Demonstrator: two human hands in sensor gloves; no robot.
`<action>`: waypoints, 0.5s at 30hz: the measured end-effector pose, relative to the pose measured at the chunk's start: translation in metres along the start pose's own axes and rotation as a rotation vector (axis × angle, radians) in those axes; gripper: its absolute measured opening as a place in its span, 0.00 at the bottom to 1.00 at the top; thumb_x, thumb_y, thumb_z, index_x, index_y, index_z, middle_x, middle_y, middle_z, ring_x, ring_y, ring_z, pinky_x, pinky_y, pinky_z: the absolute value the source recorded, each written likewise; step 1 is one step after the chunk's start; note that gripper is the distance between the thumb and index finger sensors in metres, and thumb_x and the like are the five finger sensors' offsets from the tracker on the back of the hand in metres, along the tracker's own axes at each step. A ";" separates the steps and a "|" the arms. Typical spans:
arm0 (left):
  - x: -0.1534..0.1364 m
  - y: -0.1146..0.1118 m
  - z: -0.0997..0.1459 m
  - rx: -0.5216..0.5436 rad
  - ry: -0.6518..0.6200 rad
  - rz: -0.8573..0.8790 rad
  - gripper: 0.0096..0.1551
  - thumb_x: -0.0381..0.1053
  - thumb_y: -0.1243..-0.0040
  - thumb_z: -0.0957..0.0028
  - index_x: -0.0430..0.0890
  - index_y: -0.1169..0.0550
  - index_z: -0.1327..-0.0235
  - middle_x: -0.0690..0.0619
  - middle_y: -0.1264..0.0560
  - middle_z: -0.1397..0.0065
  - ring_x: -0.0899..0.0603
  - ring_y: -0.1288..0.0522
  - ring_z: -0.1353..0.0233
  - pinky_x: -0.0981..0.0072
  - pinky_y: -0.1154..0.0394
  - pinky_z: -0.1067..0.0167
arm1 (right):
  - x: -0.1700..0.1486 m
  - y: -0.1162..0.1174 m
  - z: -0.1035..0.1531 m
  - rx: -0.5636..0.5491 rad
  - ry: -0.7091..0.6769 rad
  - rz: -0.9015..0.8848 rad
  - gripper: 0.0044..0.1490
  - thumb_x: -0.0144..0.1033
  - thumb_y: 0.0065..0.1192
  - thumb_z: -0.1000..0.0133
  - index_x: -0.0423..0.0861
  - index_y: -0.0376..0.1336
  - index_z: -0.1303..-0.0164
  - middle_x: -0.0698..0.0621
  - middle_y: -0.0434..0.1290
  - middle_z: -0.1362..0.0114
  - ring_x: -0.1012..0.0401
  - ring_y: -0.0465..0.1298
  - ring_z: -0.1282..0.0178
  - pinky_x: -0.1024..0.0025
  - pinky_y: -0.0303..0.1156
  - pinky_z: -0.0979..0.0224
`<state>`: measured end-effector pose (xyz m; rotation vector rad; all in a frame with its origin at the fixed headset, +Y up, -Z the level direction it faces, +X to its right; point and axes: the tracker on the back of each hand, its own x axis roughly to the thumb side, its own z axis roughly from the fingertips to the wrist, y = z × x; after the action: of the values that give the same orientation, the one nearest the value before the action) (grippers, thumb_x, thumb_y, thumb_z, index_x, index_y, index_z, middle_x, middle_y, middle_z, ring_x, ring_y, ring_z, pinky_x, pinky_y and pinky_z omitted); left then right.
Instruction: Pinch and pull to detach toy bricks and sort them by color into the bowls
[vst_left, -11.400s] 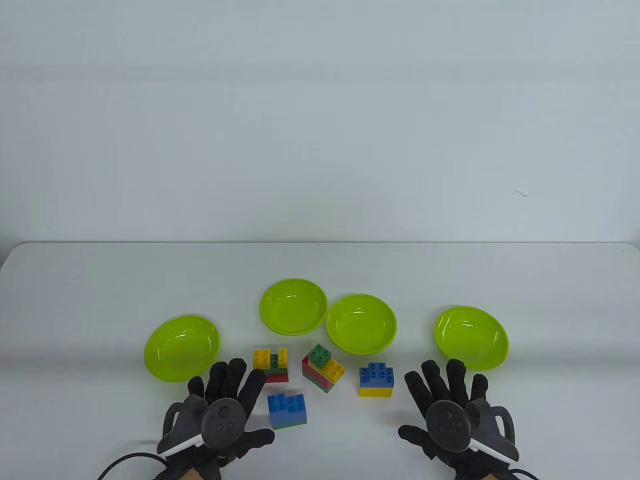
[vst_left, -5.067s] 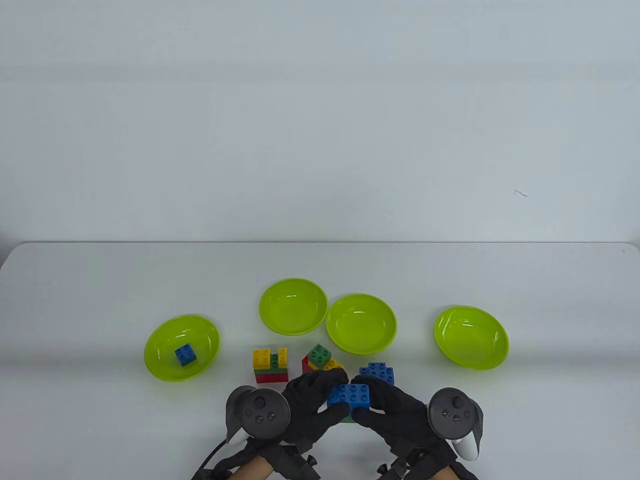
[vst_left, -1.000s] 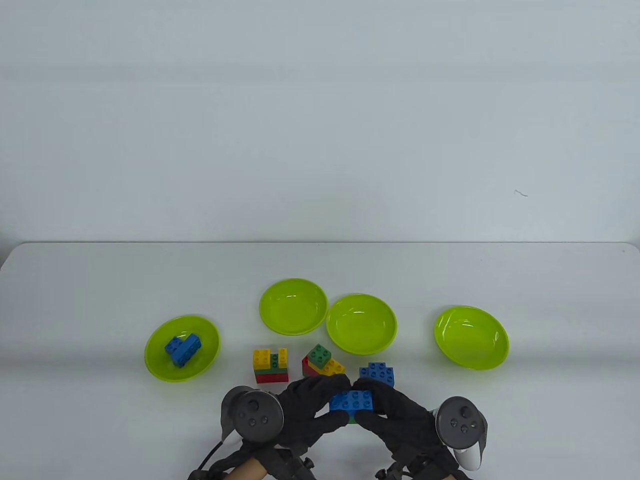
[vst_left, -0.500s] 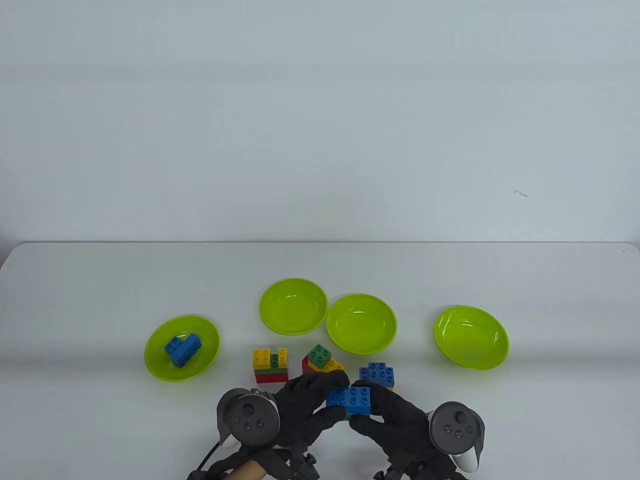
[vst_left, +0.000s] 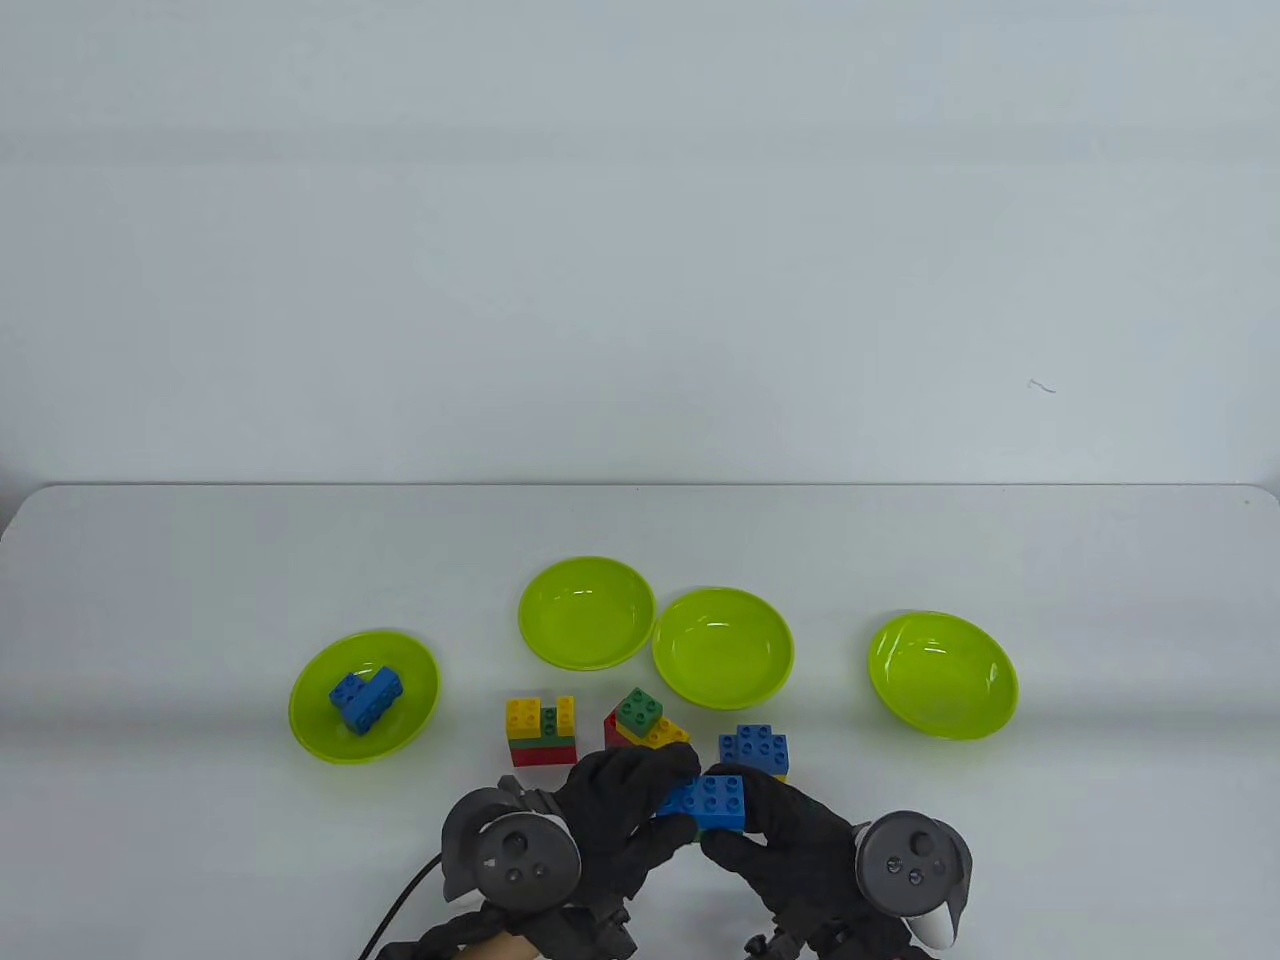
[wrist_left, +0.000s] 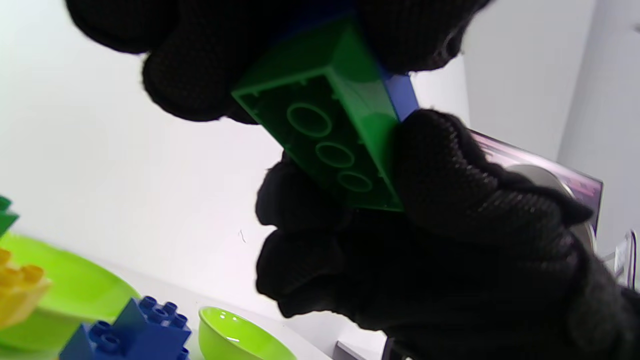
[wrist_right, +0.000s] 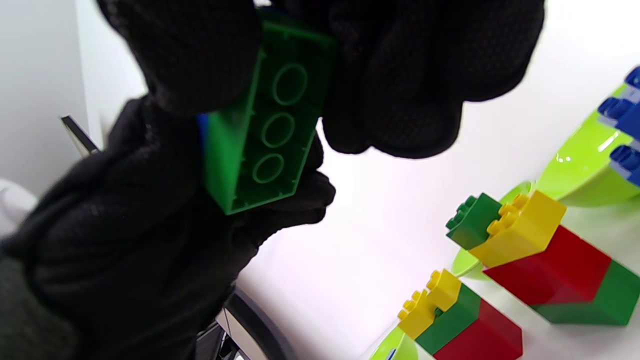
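Near the front edge of the worktop (vst_left: 150, 560), your two hands meet over a blue brick (vst_left: 708, 800) stacked on a green brick (wrist_left: 330, 135). No brand, label or writing can be read on anything in view.

Edges and room: the back half of the worktop lies open behind the bowls. Both hands sit low, close to the front edge, wrists cut by the frame.

Grip, left hand (vst_left: 620, 815): fingers curled round the left end of the blue-on-green pair. Grip, right hand (vst_left: 790, 840): fingers curled round the right end, thumb against the green brick's side in the wrist views. Both grips clamped on the pair; blue studs face up, the green underside with its three round sockets faces the wrist cameras. The two bricks appear still joined.

Left bowl (vst_left: 305, 720): holds blue bricks (vst_left: 366, 697). Middle bowl (vst_left: 545, 640), next bowl (vst_left: 680, 680) just beside it, right bowl (vst_left: 1000, 700) well apart.

On the worktop between bowls and hands: yellow-green-red stack (vst_left: 541, 733); tilted stack (vst_left: 642, 722) topped green and yellow over red; blue-on-yellow stack (vst_left: 754, 746) just behind your right fingers.
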<state>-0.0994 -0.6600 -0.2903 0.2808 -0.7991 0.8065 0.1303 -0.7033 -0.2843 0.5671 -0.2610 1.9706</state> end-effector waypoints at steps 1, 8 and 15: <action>0.000 0.000 0.000 -0.003 0.013 0.014 0.35 0.51 0.44 0.48 0.28 0.27 0.35 0.29 0.22 0.42 0.33 0.21 0.44 0.34 0.32 0.39 | 0.000 0.000 0.000 0.002 0.003 -0.012 0.40 0.47 0.63 0.50 0.35 0.64 0.33 0.40 0.78 0.39 0.49 0.81 0.45 0.49 0.73 0.35; 0.013 -0.001 0.001 0.028 -0.119 -0.246 0.36 0.52 0.43 0.49 0.31 0.27 0.34 0.31 0.22 0.40 0.34 0.21 0.43 0.36 0.32 0.38 | -0.003 0.000 -0.001 0.004 0.030 -0.060 0.41 0.45 0.65 0.51 0.35 0.64 0.33 0.39 0.78 0.39 0.49 0.81 0.46 0.48 0.72 0.35; 0.013 0.003 -0.002 0.003 -0.058 -0.132 0.35 0.52 0.45 0.47 0.30 0.27 0.34 0.30 0.22 0.41 0.34 0.21 0.44 0.36 0.32 0.39 | 0.003 -0.003 0.000 -0.009 -0.020 -0.005 0.40 0.46 0.64 0.51 0.36 0.64 0.32 0.40 0.78 0.39 0.49 0.81 0.45 0.49 0.73 0.34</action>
<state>-0.0951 -0.6500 -0.2823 0.3568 -0.8251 0.6781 0.1321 -0.6994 -0.2836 0.5819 -0.2805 1.9586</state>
